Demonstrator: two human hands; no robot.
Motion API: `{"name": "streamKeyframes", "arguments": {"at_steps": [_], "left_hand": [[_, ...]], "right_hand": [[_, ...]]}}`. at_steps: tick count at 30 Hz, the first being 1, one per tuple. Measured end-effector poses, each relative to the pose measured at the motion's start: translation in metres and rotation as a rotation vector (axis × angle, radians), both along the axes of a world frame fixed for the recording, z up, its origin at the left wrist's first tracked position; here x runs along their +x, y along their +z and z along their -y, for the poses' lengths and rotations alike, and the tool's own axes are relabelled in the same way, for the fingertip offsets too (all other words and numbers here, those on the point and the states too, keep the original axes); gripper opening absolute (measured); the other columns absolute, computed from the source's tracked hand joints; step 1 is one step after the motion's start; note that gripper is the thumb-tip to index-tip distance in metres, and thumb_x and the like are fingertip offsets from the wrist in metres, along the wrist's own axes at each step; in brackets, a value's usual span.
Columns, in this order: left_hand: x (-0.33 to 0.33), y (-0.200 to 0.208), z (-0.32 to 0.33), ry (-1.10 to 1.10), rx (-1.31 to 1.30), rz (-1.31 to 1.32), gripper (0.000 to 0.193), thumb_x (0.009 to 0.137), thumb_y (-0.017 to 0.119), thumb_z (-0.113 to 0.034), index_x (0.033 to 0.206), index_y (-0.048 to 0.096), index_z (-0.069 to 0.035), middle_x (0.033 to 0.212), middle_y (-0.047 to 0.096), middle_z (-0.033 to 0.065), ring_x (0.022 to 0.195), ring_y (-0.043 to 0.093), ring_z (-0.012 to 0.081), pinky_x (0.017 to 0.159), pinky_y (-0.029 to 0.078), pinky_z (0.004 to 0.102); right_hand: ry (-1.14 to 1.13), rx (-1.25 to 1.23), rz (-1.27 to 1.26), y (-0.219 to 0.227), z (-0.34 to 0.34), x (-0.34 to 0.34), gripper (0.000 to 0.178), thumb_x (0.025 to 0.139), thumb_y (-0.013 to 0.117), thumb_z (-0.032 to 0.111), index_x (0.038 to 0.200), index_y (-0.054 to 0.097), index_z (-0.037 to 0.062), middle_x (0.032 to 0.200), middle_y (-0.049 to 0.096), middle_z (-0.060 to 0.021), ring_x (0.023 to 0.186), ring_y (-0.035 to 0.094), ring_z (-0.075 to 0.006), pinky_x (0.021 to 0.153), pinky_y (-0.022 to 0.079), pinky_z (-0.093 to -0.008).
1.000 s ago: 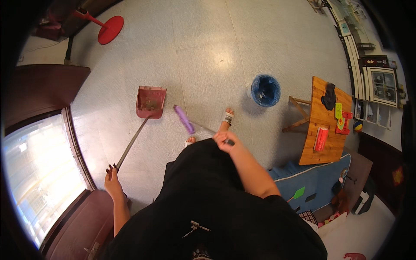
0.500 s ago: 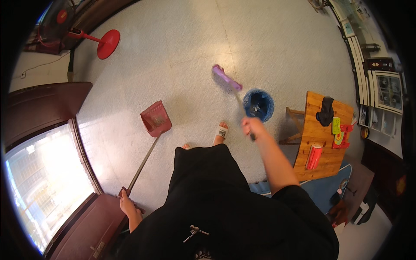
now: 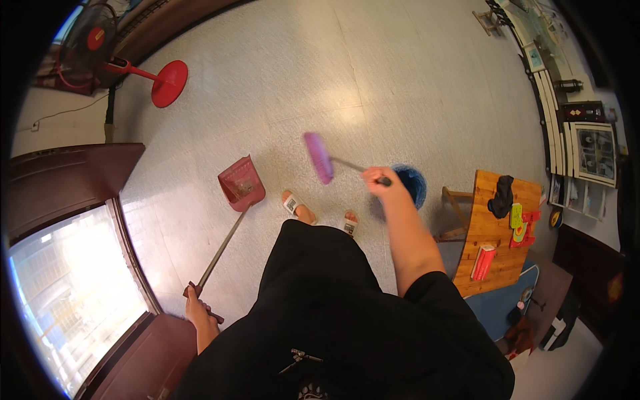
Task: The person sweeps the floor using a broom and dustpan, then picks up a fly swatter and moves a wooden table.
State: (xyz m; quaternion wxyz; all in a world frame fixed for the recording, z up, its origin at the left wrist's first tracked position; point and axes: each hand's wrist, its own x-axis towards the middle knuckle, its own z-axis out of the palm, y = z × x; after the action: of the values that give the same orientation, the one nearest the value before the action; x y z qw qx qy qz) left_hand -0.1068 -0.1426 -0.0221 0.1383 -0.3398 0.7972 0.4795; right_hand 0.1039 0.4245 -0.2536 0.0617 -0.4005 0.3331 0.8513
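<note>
Sweeping stroke, head view: apparently being mid-sweep, judging by the slanting, blurred broom (image 3: 318,158) and the dustpan (image 3: 248,201) lying ready to its left on the floor (image 3: 287,93).
Purple bristles: hovering over or brushing the floor between dustpan and bin (image 3: 415,172), too blurred to tell which.
Right hand (image 3: 381,180): closing curled fingers round the dark end of the broom handle (image 3: 350,164), overlapping the bin in view.
Left hand (image 3: 197,307): wrapping fingers round the dustpan's grip (image 3: 216,318), near the floor's left edge beside the bright window (image 3: 80,287); not showing every fingertip.
Dustpan mouth: facing the floor's far edge, containing a greyish patch too small to identify; likely calling next for steering the bristles leftward round to the open lip and keeping the pan flat.
Broom since half a second ago: sitting nearer the dustpan and the feet, no longer pointing far past the bin.
Bin since then: hiding more behind the right forearm.
Feet since then: placing the left foot (image 3: 303,212) ahead of the right foot (image 3: 351,223), reversing the earlier order.
Dustpan since then: keeping almost the same spot and tilt.
</note>
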Motion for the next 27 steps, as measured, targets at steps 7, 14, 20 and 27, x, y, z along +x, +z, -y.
{"name": "streamKeyframes", "arguments": {"at_steps": [7,14,20,27], "left_hand": [[-0.074,-0.014,0.001,0.001,0.021,-0.01,0.038,0.086,0.06,-0.037,0.094,0.06,0.0,0.075,0.06,0.0031,0.043,0.032,0.0047,0.04,0.028,0.0206],[-0.114,-0.008,-0.015,0.153,0.057,-0.016,0.037,0.086,0.06,-0.038,0.092,0.06,-0.001,0.052,0.033,-0.0048,0.041,0.029,0.0047,0.039,0.028,0.0204],[-0.154,0.009,-0.044,0.106,0.034,-0.035,0.038,0.086,0.061,-0.039,0.094,0.06,-0.001,0.051,0.031,-0.0052,0.041,0.031,0.0047,0.038,0.028,0.0198],[-0.177,0.022,-0.088,-0.078,-0.143,-0.063,0.035,0.088,0.059,-0.035,0.097,0.06,-0.001,0.069,0.058,0.0009,0.04,0.031,0.0047,0.037,0.028,0.0209]], "right_hand": [[0.422,0.555,0.378,0.073,0.009,-0.023,0.018,0.094,0.039,0.01,0.091,0.045,-0.006,0.058,0.04,0.0018,0.039,0.037,-0.0065,0.032,0.032,-0.0187],[0.337,0.15,-0.069,0.088,0.134,-0.13,0.019,0.095,0.041,0.017,0.1,0.046,-0.0005,0.059,0.035,0.0011,0.043,0.033,-0.0059,0.035,0.026,-0.0187],[0.249,-0.147,-0.19,0.016,0.138,-0.258,0.018,0.096,0.041,0.016,0.085,0.035,0.0031,0.06,0.036,0.0004,0.043,0.038,-0.0061,0.036,0.035,-0.0175],[-0.24,-0.271,0.004,0.002,0.024,-0.258,0.019,0.09,0.045,0.007,0.072,0.039,0.0054,0.064,0.042,-0.0024,0.044,0.039,-0.0102,0.039,0.036,-0.0204]]}}
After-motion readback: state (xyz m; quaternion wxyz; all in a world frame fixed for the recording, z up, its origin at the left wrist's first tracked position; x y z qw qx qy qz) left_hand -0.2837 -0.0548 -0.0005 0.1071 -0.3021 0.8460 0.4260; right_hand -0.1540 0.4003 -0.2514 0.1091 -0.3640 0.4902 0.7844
